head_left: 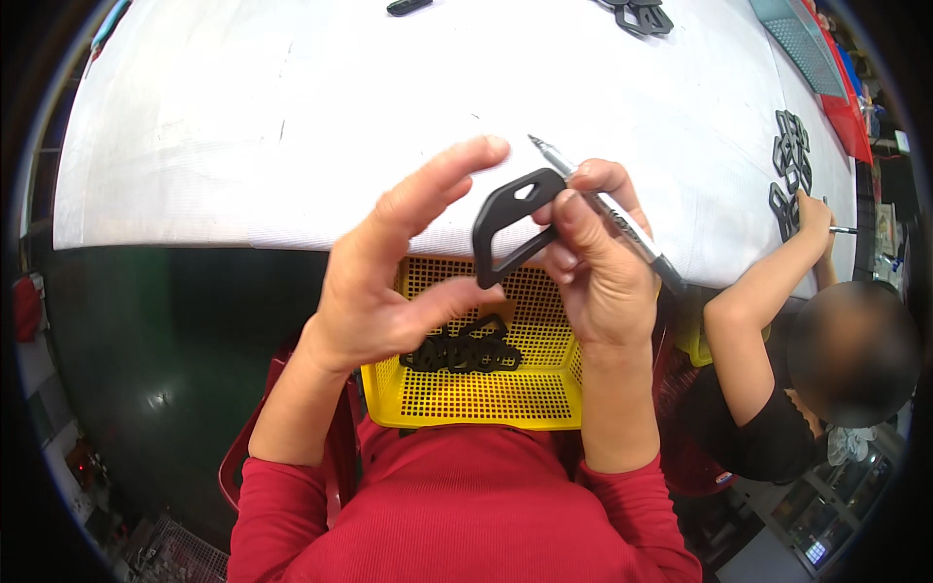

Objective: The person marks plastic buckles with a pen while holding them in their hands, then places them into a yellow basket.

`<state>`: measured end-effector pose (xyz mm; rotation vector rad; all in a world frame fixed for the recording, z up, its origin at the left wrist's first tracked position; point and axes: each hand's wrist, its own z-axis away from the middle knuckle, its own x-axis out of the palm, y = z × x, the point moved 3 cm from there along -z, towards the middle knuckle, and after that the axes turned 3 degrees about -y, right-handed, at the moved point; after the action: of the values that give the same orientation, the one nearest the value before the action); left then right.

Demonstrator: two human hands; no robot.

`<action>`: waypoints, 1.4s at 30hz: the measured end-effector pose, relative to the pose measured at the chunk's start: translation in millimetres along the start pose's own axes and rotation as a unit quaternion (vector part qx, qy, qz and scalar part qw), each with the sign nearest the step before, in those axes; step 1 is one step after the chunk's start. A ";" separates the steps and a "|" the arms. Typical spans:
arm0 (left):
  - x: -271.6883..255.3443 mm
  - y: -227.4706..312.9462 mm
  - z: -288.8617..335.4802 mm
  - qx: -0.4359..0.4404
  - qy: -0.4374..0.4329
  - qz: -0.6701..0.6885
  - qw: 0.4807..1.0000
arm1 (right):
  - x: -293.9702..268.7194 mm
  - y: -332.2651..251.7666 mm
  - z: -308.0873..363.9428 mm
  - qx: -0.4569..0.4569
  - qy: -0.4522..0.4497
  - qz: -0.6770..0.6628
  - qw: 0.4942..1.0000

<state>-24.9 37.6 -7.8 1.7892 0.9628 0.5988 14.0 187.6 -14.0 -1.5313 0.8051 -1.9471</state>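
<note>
My right hand [610,257] grips a black, carabiner-shaped part [494,206] between thumb and fingers. Tucked in the same hand is a silver marker pen [622,216], its dark tip pointing up and left, past the part. My left hand [374,257] is open around the part's left side, index finger and thumb wide apart. Its thumb tip is by the part's lower corner; whether they touch I cannot tell. Below both hands, a yellow mesh basket [486,413] rests at my lap with several similar black parts [465,348] piled inside.
A white-covered table [292,126] spreads ahead. At its far side lie more black parts [641,15] and a black pen-like object [408,6]. On the right, a co-worker's hand [814,216] with a pen is by another heap of parts [792,155]. A grey-blue basket [802,44] stands behind.
</note>
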 end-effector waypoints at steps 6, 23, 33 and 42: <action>-4.3 -7.0 1.2 0.073 0.007 -0.052 0.996 | 14.5 5.2 2.9 -0.025 0.067 0.185 0.980; -7.2 -22.9 18.2 -0.075 0.043 -0.106 0.991 | 10.0 6.9 -3.1 -0.218 0.118 0.428 0.869; -6.7 -26.0 18.6 -0.059 0.058 -0.106 0.991 | 8.0 15.3 -11.4 -0.196 0.108 0.437 0.871; -7.1 -26.6 19.1 -0.052 0.061 -0.119 0.990 | 8.9 16.5 -12.5 -0.195 0.101 0.443 0.869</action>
<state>-23.7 27.2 -39.6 1.5322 1.1866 0.5995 0.6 171.6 -22.5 -0.8562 1.7058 -1.2800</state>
